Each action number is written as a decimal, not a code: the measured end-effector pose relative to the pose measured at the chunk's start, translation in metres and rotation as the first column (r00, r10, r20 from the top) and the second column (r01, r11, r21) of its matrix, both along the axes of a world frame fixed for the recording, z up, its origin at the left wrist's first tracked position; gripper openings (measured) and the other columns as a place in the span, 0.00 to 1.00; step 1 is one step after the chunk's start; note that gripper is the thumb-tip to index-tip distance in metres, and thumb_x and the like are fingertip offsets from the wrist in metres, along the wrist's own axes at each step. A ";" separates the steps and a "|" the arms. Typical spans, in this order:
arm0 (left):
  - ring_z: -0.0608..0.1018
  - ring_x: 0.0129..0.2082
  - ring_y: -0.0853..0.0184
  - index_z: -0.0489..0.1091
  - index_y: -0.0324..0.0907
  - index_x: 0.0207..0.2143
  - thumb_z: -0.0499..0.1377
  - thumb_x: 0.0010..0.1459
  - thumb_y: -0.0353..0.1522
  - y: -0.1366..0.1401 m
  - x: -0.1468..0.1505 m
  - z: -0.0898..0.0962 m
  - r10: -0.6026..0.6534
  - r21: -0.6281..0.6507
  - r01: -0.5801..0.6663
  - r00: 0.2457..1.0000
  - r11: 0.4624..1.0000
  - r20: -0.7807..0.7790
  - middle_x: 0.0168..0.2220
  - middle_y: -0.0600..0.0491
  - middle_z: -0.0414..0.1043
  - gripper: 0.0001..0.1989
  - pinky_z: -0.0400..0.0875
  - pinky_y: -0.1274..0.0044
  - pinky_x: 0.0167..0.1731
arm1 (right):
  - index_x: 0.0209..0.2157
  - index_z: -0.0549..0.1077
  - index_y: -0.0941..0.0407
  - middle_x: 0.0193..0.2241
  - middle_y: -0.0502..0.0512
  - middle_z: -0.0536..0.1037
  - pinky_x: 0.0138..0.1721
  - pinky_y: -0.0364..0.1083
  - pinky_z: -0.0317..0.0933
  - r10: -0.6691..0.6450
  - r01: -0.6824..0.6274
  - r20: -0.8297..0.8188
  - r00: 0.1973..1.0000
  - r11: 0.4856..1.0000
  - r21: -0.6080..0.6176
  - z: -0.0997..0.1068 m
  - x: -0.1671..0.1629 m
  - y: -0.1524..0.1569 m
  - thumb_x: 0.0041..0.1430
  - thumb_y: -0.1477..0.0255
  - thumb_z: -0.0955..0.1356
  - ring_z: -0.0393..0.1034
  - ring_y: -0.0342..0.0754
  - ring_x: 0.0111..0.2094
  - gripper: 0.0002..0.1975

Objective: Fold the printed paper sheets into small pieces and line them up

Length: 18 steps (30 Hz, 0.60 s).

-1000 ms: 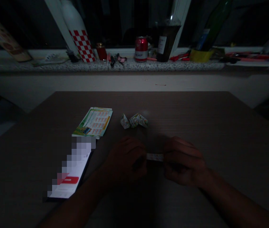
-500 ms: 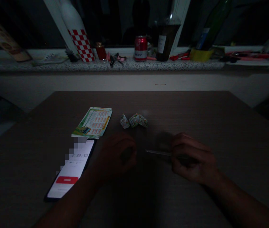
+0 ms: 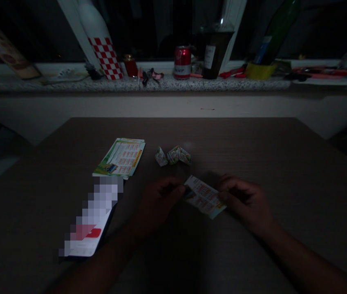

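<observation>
Between my two hands is a small printed paper card (image 3: 205, 197) with rows of orange figures, tilted so its printed side shows. My left hand (image 3: 162, 198) pinches its left corner between thumb and fingers. At the opposite end, my right hand (image 3: 247, 200) grips the card's right edge, fingers curled. Just beyond the hands lie folded paper pieces, a single one (image 3: 161, 157) and a joined-looking pair (image 3: 179, 155). To the left is a stack of similar printed cards (image 3: 124, 157), lying flat.
A lit phone (image 3: 90, 245), partly blurred out, lies below the stack beside my left forearm. The brown table (image 3: 237, 139) ends at a wall. On the stone windowsill (image 3: 161, 84) stand a checkered bottle (image 3: 106, 53), a red can (image 3: 182, 63), a dark jug (image 3: 214, 55) and a green bottle (image 3: 277, 32).
The card, earlier seen edge-on in my right hand, now shows its printed face. My left hand has moved right and taken hold of its left corner.
</observation>
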<state>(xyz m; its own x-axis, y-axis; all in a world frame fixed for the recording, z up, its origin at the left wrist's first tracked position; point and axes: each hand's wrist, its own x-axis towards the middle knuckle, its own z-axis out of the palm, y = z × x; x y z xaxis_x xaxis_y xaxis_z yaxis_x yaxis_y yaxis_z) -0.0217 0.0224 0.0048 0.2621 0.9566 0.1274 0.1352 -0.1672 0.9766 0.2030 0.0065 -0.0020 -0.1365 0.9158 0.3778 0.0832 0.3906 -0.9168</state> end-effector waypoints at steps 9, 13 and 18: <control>0.76 0.27 0.71 0.74 0.39 0.29 0.63 0.53 0.34 0.004 -0.003 0.003 0.102 -0.366 -0.031 0.979 0.930 0.178 0.27 0.56 0.75 0.06 0.70 0.81 0.29 | 0.34 0.77 0.52 0.28 0.50 0.78 0.31 0.40 0.65 0.019 -0.022 -0.015 1.000 0.986 -0.166 -0.003 0.010 0.002 0.60 0.69 0.67 0.71 0.43 0.30 0.06; 0.76 0.28 0.71 0.74 0.39 0.30 0.61 0.54 0.33 0.000 -0.003 0.003 0.072 -0.296 -0.041 0.993 0.954 0.096 0.27 0.56 0.76 0.05 0.70 0.80 0.29 | 0.36 0.76 0.54 0.28 0.51 0.77 0.29 0.41 0.65 0.074 -0.055 0.126 0.989 0.987 -0.151 0.002 0.003 0.000 0.57 0.70 0.69 0.71 0.44 0.28 0.05; 0.75 0.28 0.71 0.74 0.40 0.31 0.60 0.56 0.29 -0.009 -0.001 0.011 0.061 0.184 -0.027 0.981 0.983 -0.182 0.28 0.56 0.74 0.03 0.68 0.80 0.30 | 0.30 0.75 0.57 0.24 0.50 0.71 0.27 0.42 0.63 0.061 -0.084 0.288 0.956 0.994 0.068 0.007 -0.003 -0.002 0.56 0.74 0.70 0.66 0.42 0.26 0.02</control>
